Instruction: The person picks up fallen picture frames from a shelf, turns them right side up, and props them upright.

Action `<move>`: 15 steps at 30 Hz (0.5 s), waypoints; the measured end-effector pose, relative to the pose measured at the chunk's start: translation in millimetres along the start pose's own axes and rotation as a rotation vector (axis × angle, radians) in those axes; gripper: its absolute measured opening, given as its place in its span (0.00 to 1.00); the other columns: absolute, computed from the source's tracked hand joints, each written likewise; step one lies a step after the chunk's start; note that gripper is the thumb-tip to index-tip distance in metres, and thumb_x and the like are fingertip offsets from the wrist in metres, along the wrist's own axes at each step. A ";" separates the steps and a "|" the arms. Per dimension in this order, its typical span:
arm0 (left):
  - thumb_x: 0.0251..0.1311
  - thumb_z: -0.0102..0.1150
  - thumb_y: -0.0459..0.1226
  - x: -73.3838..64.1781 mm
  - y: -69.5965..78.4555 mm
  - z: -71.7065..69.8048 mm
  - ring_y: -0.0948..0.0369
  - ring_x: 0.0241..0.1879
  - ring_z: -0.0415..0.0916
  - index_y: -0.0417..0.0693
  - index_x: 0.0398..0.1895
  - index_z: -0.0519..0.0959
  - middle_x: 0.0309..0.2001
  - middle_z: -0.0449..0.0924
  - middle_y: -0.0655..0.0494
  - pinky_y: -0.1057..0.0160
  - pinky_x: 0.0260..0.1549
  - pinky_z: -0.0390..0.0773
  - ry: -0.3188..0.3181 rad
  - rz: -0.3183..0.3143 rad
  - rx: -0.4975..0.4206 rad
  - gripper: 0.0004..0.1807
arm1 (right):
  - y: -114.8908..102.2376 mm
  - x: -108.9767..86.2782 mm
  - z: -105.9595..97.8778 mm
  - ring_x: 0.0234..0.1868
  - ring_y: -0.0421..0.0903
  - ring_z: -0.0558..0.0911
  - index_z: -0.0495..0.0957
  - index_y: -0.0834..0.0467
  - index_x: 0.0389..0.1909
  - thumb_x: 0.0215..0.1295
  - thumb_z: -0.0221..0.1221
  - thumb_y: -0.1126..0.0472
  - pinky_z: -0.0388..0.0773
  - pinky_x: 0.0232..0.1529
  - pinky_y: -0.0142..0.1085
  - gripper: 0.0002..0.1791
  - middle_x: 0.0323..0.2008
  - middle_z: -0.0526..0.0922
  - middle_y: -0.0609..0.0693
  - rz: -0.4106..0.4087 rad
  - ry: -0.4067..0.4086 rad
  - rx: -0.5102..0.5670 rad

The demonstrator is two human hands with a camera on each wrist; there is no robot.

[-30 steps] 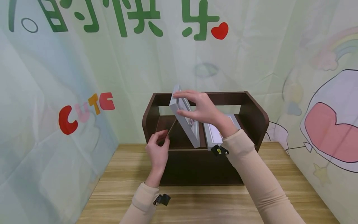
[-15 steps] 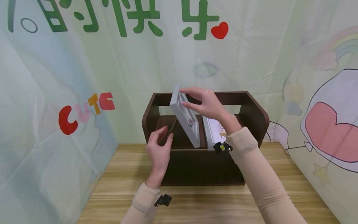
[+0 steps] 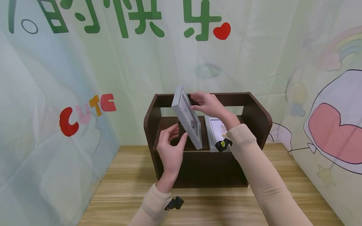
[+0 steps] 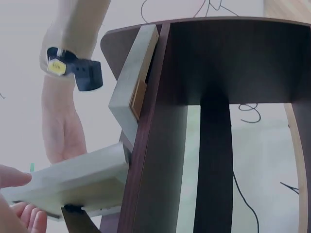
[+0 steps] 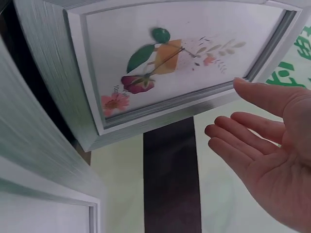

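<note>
A grey-white picture frame (image 3: 185,114) with a pressed-rose picture (image 5: 141,82) leans back on the dark brown shelf (image 3: 206,168), its brown stand leg (image 4: 77,221) out behind it. To its left is my left hand (image 3: 171,153), thumb and fingers spread apart and loosely bent, holding nothing. Whether the left thumb touches the frame, I cannot tell. My right hand (image 3: 210,105) is by the upper right side of the frame, fingers extended, with a small gap visible in the right wrist view. A second picture frame (image 3: 215,128) leans to the right, partly behind the right wrist.
The shelf unit has raised side panels (image 3: 255,117) and a back rail (image 3: 234,98). It stands on a wood-grain table (image 3: 130,175). A printed cloth backdrop (image 3: 141,69) surrounds it on the back and sides.
My right hand has let go of the frame's top edge and drawn back to the right. My left hand has left the stand leg and shifted right. The frame stays tilted in place.
</note>
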State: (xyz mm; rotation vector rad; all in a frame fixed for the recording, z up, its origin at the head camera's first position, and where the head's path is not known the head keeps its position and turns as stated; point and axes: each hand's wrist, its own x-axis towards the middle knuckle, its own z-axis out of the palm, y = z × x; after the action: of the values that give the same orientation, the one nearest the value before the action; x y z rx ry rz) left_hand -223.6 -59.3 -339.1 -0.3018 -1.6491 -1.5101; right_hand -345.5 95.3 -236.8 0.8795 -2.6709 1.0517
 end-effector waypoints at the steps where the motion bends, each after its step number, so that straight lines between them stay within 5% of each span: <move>1: 0.49 0.69 0.30 -0.7 -1.9 2.0 0.51 0.43 0.76 0.38 0.48 0.79 0.43 0.76 0.43 0.58 0.45 0.80 0.000 -0.005 0.002 0.20 | 2.2 1.7 0.7 0.64 0.52 0.72 0.66 0.60 0.66 0.63 0.61 0.56 0.70 0.63 0.45 0.31 0.64 0.71 0.57 0.013 -0.009 -0.008; 6: 0.49 0.71 0.35 -3.6 -4.2 10.2 0.56 0.44 0.75 0.42 0.49 0.77 0.43 0.76 0.48 0.64 0.44 0.80 -0.002 -0.021 0.016 0.22 | 11.6 8.1 5.4 0.62 0.52 0.74 0.67 0.61 0.65 0.63 0.61 0.57 0.72 0.60 0.45 0.30 0.62 0.73 0.57 0.053 -0.051 -0.010; 15: 0.47 0.73 0.38 -1.8 -8.2 23.0 0.57 0.42 0.76 0.43 0.49 0.72 0.43 0.75 0.49 0.59 0.42 0.80 -0.011 -0.039 0.054 0.26 | 17.1 13.3 14.4 0.59 0.54 0.76 0.66 0.62 0.64 0.63 0.60 0.60 0.76 0.57 0.46 0.29 0.59 0.75 0.60 0.057 -0.117 -0.011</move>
State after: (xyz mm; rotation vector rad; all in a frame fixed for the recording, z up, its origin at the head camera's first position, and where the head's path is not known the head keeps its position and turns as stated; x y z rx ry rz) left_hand -237.7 -39.9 -343.8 -0.2501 -1.7103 -1.4919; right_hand -365.0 89.5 -253.0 0.8950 -2.8108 1.0265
